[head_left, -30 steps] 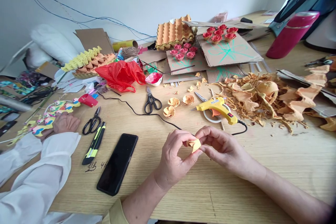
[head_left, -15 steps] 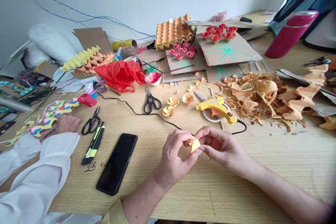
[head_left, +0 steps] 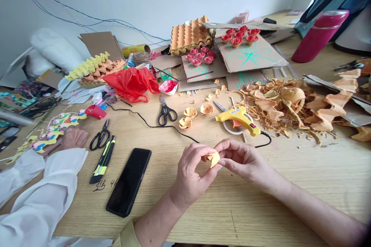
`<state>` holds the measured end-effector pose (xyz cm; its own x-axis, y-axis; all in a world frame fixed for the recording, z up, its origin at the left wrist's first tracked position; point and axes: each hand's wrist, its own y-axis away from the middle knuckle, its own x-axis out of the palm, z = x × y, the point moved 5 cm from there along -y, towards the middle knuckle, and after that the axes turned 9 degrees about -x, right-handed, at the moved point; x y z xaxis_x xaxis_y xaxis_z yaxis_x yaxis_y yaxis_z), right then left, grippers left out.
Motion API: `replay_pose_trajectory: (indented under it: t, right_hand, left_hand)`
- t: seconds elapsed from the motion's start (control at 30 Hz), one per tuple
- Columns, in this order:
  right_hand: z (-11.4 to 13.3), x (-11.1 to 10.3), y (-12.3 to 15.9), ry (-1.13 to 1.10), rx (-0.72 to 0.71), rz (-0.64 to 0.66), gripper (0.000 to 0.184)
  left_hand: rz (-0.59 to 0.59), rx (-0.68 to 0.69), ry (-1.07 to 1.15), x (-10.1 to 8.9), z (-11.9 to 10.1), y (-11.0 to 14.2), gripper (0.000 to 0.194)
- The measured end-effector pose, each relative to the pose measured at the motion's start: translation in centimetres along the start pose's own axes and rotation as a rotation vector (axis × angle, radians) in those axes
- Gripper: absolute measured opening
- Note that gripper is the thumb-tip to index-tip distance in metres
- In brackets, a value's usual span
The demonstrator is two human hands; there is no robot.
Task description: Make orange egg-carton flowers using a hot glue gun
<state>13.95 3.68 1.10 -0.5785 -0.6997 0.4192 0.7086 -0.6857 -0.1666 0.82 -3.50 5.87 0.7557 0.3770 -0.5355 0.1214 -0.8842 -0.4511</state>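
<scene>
Between my two hands is a small curled piece of orange egg carton point(head_left: 213, 158). My left hand point(head_left: 193, 173) pinches it from the left, thumb below and fingers on top. From the right, my right hand point(head_left: 246, 162) grips its edge with thumb and fingertips closed. Just beyond my hands lies a yellow hot glue gun point(head_left: 239, 117), nozzle pointing left, resting over a white ring-shaped roll. Three egg-carton flower cups, one of them a round cup point(head_left: 206, 109), sit left of the gun. Black-handled scissors point(head_left: 165, 115) lie farther left.
A phone point(head_left: 128, 181), a utility knife point(head_left: 103, 160) and more scissors point(head_left: 100, 139) lie at left, near another person's hand point(head_left: 74, 137). Carton scraps point(head_left: 278, 104) heap up at right. Behind are red paper flowers point(head_left: 237, 40) on cardboard, a red plastic bag point(head_left: 131, 83) and a pink bottle point(head_left: 320, 36).
The view has shifted very slightly. My hands stay on the egg-carton piece in nearly the same pose, with the piece turned a little between my fingers.
</scene>
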Motion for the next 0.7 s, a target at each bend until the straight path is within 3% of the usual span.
replay_pose_trajectory:
  t: [0.3, 0.7]
  right_hand:
    - [0.51, 0.04, 0.00, 0.037, -0.049, 0.001, 0.014]
    - [0.67, 0.06, -0.19, -0.044, -0.069, -0.023, 0.020]
  left_hand:
    - [-0.010, -0.022, 0.045, 0.07, -0.07, -0.03, 0.018]
    - [-0.007, -0.016, 0.042, 0.12, -0.05, 0.03, 0.022]
